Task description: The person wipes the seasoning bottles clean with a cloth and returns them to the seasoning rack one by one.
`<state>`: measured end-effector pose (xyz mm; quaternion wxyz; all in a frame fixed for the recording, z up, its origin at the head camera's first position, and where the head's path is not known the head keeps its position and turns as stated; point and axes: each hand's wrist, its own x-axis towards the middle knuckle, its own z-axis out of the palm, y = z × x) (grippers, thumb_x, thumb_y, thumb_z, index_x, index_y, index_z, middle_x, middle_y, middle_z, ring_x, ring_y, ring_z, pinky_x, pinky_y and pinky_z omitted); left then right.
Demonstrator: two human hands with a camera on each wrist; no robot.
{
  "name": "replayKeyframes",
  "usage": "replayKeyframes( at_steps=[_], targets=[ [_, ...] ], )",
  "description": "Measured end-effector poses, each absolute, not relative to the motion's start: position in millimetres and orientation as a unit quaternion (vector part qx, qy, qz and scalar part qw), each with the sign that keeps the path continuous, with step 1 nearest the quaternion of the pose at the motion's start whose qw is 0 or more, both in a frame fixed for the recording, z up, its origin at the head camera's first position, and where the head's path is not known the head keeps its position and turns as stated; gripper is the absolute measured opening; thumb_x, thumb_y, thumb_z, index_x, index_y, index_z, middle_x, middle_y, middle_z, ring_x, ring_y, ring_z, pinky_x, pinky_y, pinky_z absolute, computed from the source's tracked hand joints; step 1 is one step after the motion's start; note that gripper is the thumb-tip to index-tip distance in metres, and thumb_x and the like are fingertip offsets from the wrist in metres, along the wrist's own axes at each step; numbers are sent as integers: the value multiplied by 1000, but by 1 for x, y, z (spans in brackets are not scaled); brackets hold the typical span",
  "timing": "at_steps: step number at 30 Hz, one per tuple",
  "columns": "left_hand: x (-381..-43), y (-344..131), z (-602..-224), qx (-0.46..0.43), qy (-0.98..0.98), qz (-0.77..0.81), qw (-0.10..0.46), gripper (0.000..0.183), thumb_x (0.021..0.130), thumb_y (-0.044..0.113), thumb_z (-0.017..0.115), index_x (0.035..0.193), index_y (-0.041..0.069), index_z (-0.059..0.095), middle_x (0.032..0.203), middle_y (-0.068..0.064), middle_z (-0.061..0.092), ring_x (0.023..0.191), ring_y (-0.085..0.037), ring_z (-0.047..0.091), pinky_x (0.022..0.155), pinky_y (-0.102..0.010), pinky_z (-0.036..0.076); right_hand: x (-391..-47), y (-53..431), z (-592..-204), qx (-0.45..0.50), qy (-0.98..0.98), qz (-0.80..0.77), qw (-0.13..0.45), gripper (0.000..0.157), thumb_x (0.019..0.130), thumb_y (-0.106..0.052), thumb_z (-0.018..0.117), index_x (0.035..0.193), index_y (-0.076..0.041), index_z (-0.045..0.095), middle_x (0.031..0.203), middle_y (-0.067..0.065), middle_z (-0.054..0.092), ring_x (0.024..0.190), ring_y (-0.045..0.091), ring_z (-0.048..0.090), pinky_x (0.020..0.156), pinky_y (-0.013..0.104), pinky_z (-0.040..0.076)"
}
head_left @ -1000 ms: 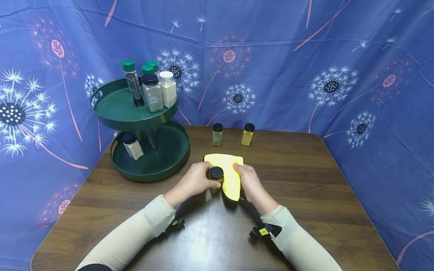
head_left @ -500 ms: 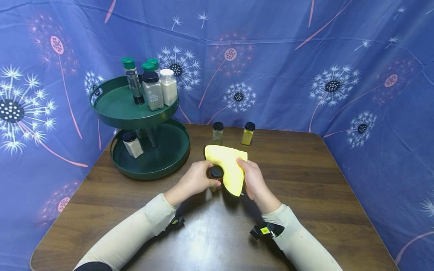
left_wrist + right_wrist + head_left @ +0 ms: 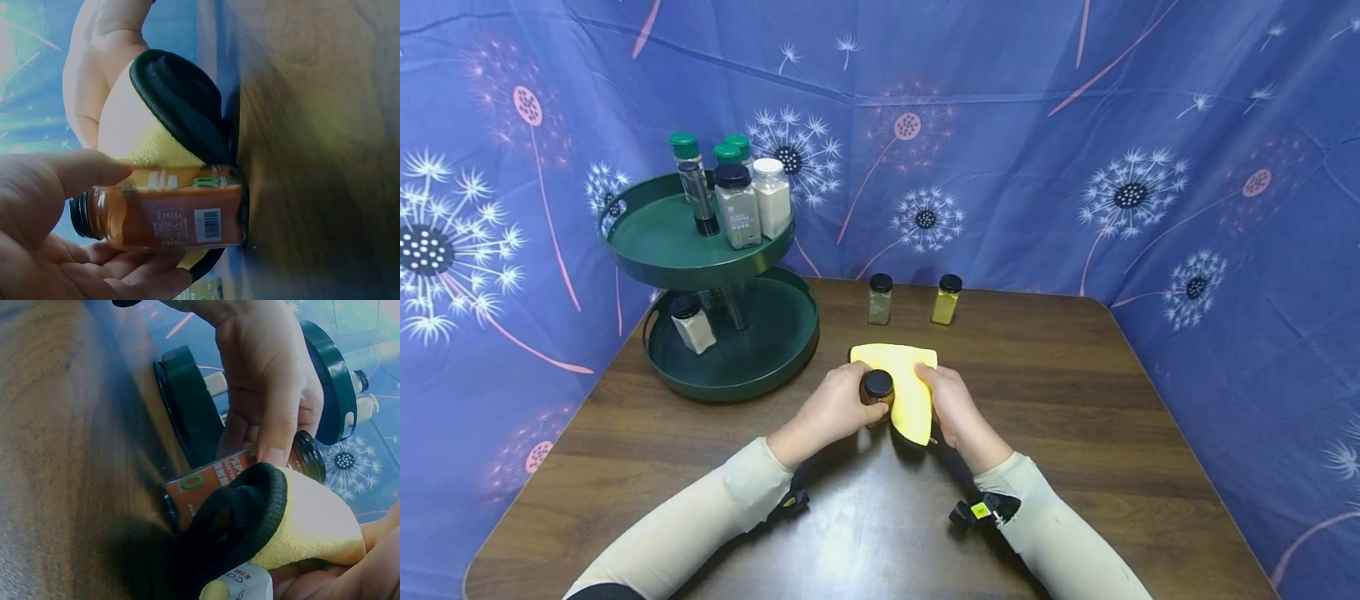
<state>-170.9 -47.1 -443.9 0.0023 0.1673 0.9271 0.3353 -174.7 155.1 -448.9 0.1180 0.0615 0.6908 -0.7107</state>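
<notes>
Yellow cloth [image 3: 913,398]: soft, short-napped face with a thick dark edge, bent in a curve against the spice jar's side; a smooth white tag [image 3: 250,584] shows on it.
Spice jar [image 3: 178,215]: clear, smooth, straight-walled, filled with orange-red powder under a ridged black lid [image 3: 878,383]; close to upright in front of the person, its base on or barely above the bench [image 3: 1075,400], I cannot tell which.
Left hand [image 3: 831,408]: clamped on the jar, thumb on one side, fingers on the other.
Right hand [image 3: 953,407]: gripping the cloth, thumb pressed into the yellow face; the two hands are near each other, jar and cloth between.
Slip risk: the slick wall could turn or slide in the left hand if the cloth pushes harder than that pinch resists.
Snag risk: the bulky dark edge could catch at the base and tip the jar.
Print risk: hard rubbing might scuff the lettering and barcode [image 3: 209,225].
Back jars: a long forward sweep could knock the slim green jar [image 3: 880,307] or yellow jar [image 3: 945,307], both narrow-footed and black-capped.
Green stand [image 3: 700,277]: two round, glossy, rimmed tiers, apart from the hands, so probably little threatened.
</notes>
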Motion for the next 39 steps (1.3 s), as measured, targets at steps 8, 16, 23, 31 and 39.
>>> replayKeyframes(
  at_steps=[8,16,23,31,39],
  targets=[
    [-171,-46,-452,181,930,319,15,47,77,33,90,108,9,64,95,-2,68,88,-18,64,77,-36,53,-174,157,-438,66,660,-740,108,30,106,-25,48,106,1,62,75,-1,69,67,12,66,63,29,55],
    [-174,-45,-451,177,927,330,1,41,73,30,92,99,12,66,88,2,69,82,-15,65,74,-33,54,-172,165,-415,23,576,-814,79,25,108,-21,46,113,-1,60,88,0,74,82,11,71,74,27,57],
    [-173,-51,-438,157,923,351,-11,42,70,32,93,96,13,67,86,3,69,80,-14,64,73,-32,53,-172,171,-407,35,576,-816,37,29,108,-22,47,119,3,57,92,0,72,87,12,70,79,27,56],
    [-169,-67,-407,146,893,421,-61,42,72,32,93,101,13,68,87,4,69,79,-14,62,70,-33,50,-167,165,-412,16,656,-754,-46,36,105,-23,55,117,10,62,83,-1,73,74,12,70,69,28,57],
    [-161,-74,-384,167,827,530,-82,48,71,21,95,110,12,69,100,1,73,94,-13,72,85,-34,58,-157,151,-417,-13,683,-730,-20,35,104,-22,56,122,7,62,90,5,72,77,16,71,68,30,58]
  ],
)
